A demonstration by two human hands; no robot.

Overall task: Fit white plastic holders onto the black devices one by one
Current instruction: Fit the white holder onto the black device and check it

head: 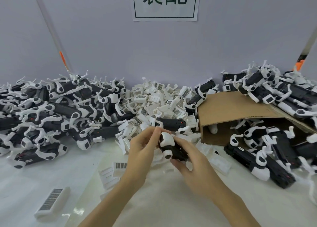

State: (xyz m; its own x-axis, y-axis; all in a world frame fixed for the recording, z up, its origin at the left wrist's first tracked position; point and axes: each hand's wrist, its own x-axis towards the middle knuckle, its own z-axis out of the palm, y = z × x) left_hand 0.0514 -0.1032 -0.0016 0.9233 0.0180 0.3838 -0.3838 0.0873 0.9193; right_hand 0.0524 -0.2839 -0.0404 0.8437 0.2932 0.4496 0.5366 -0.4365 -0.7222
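Note:
At the centre of the white table my two hands hold one black device (178, 152) with a white plastic holder (167, 139) on its upper end. My left hand (142, 151) pinches the holder's top edge with thumb and fingertips. My right hand (190, 165) grips the device body from below and from the right. Just behind my hands a heap of loose white holders (159, 98) lies against the wall. Another black device (171, 124) rests at the front of that heap.
A large pile of devices (56, 110) with white parts fills the left side. More devices (267, 151) spill from a tipped cardboard box (236, 106) on the right. Single white holders (51, 201) lie near the table's front left. A paper sign (165, 3) hangs on the wall.

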